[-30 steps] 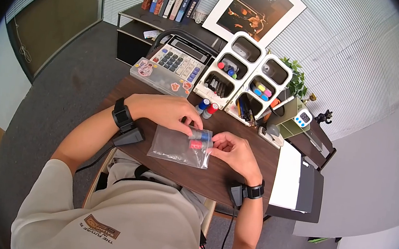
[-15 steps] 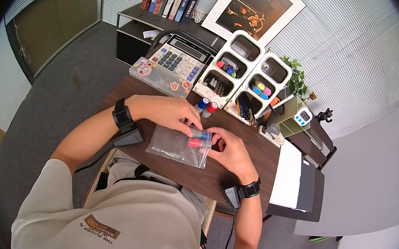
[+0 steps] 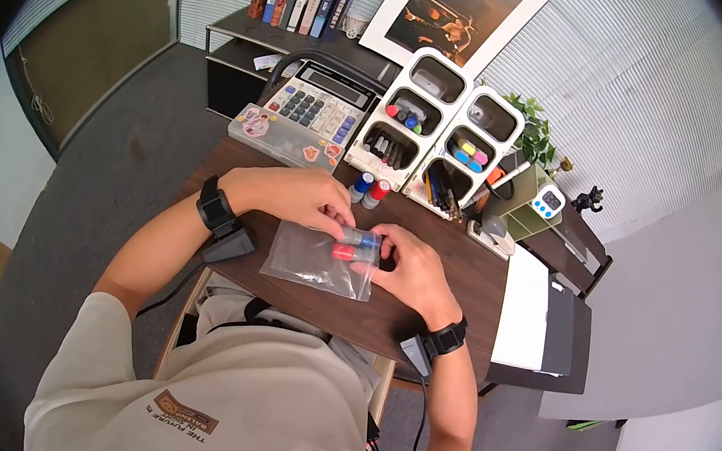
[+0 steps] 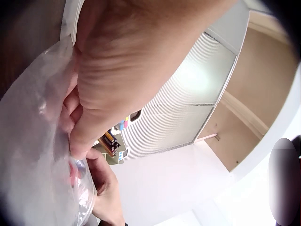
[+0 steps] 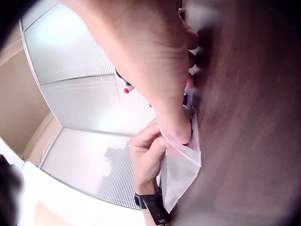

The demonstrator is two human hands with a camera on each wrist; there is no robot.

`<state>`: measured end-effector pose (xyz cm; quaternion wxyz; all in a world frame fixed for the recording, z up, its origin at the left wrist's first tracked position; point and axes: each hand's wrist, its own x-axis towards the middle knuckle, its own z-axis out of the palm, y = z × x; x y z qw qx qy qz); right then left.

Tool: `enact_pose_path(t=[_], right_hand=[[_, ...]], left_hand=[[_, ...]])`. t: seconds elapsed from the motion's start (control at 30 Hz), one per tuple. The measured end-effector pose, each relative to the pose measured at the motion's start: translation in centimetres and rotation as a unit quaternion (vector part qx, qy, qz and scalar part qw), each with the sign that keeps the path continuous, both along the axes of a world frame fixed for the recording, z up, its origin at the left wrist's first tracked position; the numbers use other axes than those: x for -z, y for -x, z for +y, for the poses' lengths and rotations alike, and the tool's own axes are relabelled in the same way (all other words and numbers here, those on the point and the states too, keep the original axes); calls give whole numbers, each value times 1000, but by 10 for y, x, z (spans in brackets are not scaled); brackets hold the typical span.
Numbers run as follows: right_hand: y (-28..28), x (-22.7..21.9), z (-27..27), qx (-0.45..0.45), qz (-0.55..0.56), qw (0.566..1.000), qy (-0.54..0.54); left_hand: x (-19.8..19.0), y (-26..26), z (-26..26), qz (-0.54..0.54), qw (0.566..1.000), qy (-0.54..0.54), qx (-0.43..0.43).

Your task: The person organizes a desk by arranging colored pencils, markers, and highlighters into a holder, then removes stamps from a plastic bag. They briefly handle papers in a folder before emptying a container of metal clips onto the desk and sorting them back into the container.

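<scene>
A clear zip bag [image 3: 299,259] lies on the desk in front of the person. Two small bottles sit side by side at its right-hand mouth: a blue-and-grey bottle [image 3: 359,238] and a red-and-grey bottle [image 3: 345,251]. The left hand [image 3: 302,198] pinches the bag's upper edge beside the blue-and-grey bottle. From the right, the right hand [image 3: 416,272] holds the bottle ends between thumb and fingers at the mouth. In the right wrist view the right thumb [image 5: 176,125] overlaps the bag's opening. Fingers and film partly hide both bottles.
Just behind the bag stand a blue-capped bottle [image 3: 362,187] and a red-capped bottle [image 3: 376,194]. Farther back are a calculator [image 3: 317,105], a sticker-covered case [image 3: 286,137] and white pen organizers [image 3: 431,118]. White paper [image 3: 524,315] lies at the right.
My right thumb has moved left over the bag's mouth, and the two bottles sit slightly deeper in the bag. The left hand keeps its hold; the whole head view has shifted a little.
</scene>
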<state>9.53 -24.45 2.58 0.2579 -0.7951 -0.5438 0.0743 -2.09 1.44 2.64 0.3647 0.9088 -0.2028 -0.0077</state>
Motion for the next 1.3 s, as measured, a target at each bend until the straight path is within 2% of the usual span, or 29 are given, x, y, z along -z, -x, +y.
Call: enact_pose_path(t=[0.23,0.37,0.43,0.57,0.63,0.73,0.93,1.3], right_hand=[[1,2,0,-3,-22,1000,-7],[0,2,0,-3,-18,1000,-3],[1,1,0,1,-10,1000,5],[-4,-4,-4,-17,10,1000,-1],[-11,-9,-8,-77,94,993,-9],[-17,-13,-12,-65,154,986,18],[-16,-7,-9,-68,128,989,-1],[-12,-10,-8,-56,110,992,18]], left_hand=[[-12,7,-10,-12,999,-29,-4],[-6,3,-10,-7,999,-54,-5],[2,2,-7,-91,994,-65,9],[0,2,-6,-59,995,-75,2],[0,4,-6,-66,995,-79,0],[5,2,-5,-99,993,-70,4],[-2,5,-7,-57,996,-68,3],[-3,5,-9,-45,997,-64,-1]])
